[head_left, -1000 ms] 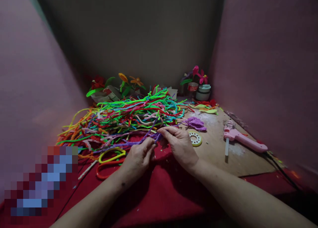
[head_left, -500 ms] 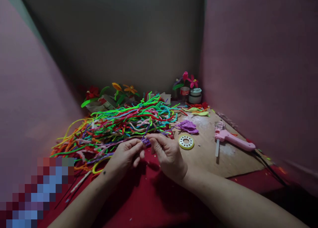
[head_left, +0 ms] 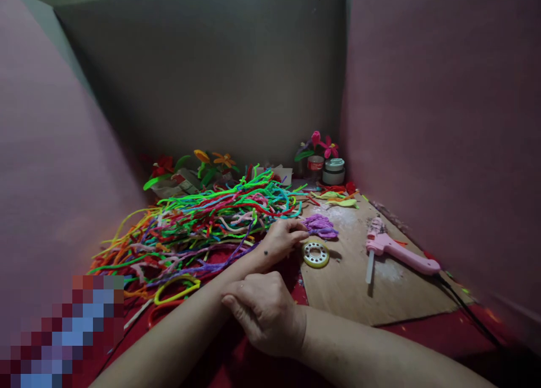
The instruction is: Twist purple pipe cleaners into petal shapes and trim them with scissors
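Observation:
My left hand (head_left: 284, 239) stretches across to the cardboard, its fingertips pinched at the left edge of a small heap of purple pipe-cleaner petals (head_left: 322, 226). Closer to me, my right hand (head_left: 266, 310) is curled closed beside my left forearm, with thumb and forefinger together. Whatever it may hold is hidden. Just below the petals lies a round yellow-rimmed disc (head_left: 304, 255) with a ring of holes. A big tangle of colourful pipe cleaners (head_left: 211, 213) spreads left of my left hand.
A pink glue gun (head_left: 399, 253) with its cord rests on the cardboard sheet (head_left: 359, 298) at right. Yellow-handled scissors (head_left: 177, 284) lie by the left forearm. Pipe-cleaner flowers (head_left: 328, 147) and a lidded jar (head_left: 333, 172) stand at the back. Pink walls rise on both sides.
Both hands were together over a small purple piece and have now parted. My left hand has gone right and forward to the purple petals; my right hand has drawn back towards me.

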Motion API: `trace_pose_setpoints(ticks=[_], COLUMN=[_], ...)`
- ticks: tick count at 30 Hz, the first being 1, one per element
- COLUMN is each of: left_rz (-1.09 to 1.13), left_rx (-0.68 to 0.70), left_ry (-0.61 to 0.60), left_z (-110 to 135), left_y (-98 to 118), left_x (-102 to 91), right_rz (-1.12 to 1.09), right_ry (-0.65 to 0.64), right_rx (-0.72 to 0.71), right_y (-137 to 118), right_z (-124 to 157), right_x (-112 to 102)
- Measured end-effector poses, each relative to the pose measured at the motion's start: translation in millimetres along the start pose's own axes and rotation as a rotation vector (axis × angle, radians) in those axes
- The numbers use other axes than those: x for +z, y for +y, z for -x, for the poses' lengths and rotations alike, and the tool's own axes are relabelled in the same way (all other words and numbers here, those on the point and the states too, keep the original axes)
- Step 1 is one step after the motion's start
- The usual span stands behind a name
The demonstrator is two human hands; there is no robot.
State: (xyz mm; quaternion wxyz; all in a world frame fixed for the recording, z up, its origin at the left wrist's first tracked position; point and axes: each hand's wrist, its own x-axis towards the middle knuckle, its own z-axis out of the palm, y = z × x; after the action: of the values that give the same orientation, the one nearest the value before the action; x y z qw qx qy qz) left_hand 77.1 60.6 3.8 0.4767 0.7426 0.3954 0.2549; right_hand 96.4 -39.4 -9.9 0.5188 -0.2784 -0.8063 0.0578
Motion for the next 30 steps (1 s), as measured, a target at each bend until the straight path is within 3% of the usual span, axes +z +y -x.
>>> trace_pose_setpoints(ticks=[4,9,12,15,22,30], left_rz=[0.006,0.056,-0.143,-0.393,-1.002,-0.952], left_rx=[0.017,-0.081,-0.146,-0.106,-0.143,-0.025], left_ry=[0.070,0.139,0.254,0.244,0.112,0.183], left_z=[8,52,73,86,101,110], left_y=[9,30,22,1,-30,-21], left_x=[-11.2,-67.9,-101.4,-119.8,-113.0,-117.8], right_rz=[-0.011,-0.023,-0.024,-0.029,-0.101,-0.179], right_ry=[-0.017,-0.104,-0.179,-0.236,-0.279,-0.286], right_rx=[-0.022,0.008,0.029,0.056,0.153,0.295], right_y=[1,-1,-2,-2,1,5], right_z=[2,6,8,9,9,6], right_x=[3,6,9,11,15,13])
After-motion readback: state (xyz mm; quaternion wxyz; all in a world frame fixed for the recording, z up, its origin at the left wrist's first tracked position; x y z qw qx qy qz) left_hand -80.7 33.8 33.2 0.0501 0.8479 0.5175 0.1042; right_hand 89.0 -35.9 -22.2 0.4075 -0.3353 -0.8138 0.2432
